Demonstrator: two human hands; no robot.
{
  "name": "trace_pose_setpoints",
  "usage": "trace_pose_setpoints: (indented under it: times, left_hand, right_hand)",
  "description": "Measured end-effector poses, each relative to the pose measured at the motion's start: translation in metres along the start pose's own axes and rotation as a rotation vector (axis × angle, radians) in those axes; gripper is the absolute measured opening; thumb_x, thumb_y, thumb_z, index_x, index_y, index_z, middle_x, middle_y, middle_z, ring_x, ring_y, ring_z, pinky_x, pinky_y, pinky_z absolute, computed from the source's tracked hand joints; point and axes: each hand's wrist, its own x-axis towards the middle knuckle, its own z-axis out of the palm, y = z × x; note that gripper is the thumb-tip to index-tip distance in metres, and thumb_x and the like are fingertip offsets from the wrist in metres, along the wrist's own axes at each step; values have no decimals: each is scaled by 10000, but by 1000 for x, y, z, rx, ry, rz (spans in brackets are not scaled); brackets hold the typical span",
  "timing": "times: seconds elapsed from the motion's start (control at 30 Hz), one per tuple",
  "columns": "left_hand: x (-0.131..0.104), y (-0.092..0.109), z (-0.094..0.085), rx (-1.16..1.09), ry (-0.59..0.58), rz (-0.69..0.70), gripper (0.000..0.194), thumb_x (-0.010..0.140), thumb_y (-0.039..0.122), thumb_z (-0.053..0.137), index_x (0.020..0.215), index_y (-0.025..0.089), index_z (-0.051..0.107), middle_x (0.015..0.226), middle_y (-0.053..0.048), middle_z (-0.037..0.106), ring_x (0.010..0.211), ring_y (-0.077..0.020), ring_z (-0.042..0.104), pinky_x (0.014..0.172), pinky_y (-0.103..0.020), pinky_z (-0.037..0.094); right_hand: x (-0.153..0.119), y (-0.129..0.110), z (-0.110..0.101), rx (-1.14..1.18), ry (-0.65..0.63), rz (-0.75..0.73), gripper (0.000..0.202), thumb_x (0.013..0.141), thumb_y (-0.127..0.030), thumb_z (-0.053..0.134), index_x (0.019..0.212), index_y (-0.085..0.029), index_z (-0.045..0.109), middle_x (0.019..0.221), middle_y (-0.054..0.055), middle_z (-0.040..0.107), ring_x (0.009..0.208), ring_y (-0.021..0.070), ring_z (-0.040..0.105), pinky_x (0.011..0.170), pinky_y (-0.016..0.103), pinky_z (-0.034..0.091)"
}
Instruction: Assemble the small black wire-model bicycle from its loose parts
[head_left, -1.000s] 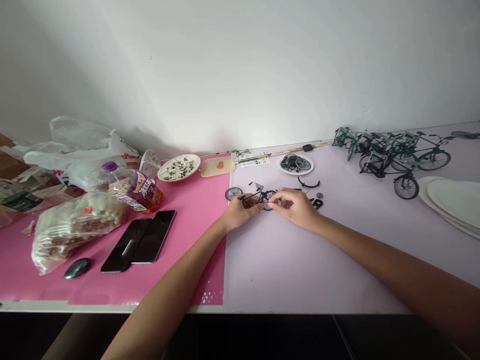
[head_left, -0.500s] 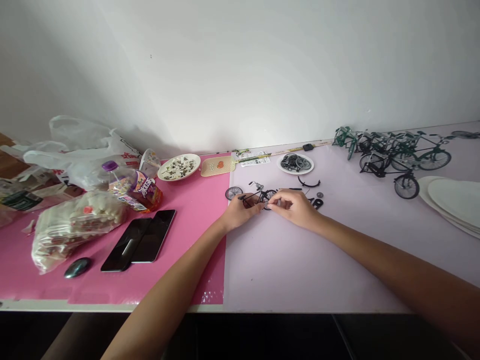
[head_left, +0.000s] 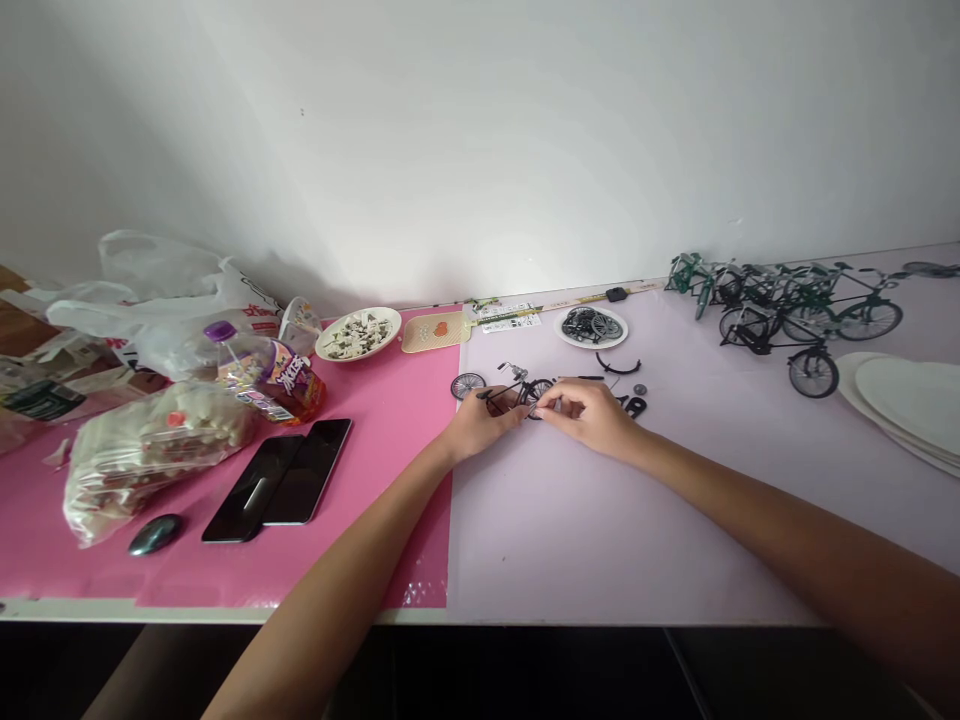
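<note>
My left hand (head_left: 480,424) is closed around the dark frame of a model bicycle (head_left: 517,385), low on the lilac part of the table. The bicycle's silver handlebar stands up above the fingers, and a spoked wheel shows at the right. My right hand (head_left: 585,412) pinches at the lower part of that wheel; whatever its fingertips hold is too small to make out. A loose spoked wheel (head_left: 468,386) lies left of my left hand. Just beyond my right hand are a black chain guard (head_left: 634,406), a small grey disc (head_left: 640,389) and a curved black mudguard (head_left: 618,368).
A white plate of wheels (head_left: 559,330) stands behind the hands, left of several assembled model bicycles (head_left: 814,370). White plates (head_left: 922,395) sit far right. On the pink side are a plate of small parts (head_left: 358,335), a drink bottle (head_left: 270,375), two phones (head_left: 307,475) and bags (head_left: 150,440).
</note>
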Motion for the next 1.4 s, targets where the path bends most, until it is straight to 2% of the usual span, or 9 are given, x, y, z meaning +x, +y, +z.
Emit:
trace_pose_setpoints:
  times: [0.93,1.4]
  left_hand:
    - [0,-1,1,-5,-13,38,365,875,464,671,697,181,524,659,20,530,630,-113,437,609,-269,357]
    - [-1,0,2,81,-14,51,370,902,430,627,669,191,466,649,35,451,644,-118,384,615,-278,325]
  right_hand:
    - [0,4,1,-23,-46,41,79,884,-293,711,864,-224,744,830,24,739,611,139,574,598,277,469]
    - [-1,5,1,-31,-66,54,58,869,-274,716,867,-219,735,814,26,736,620,145,586,589,271,469]
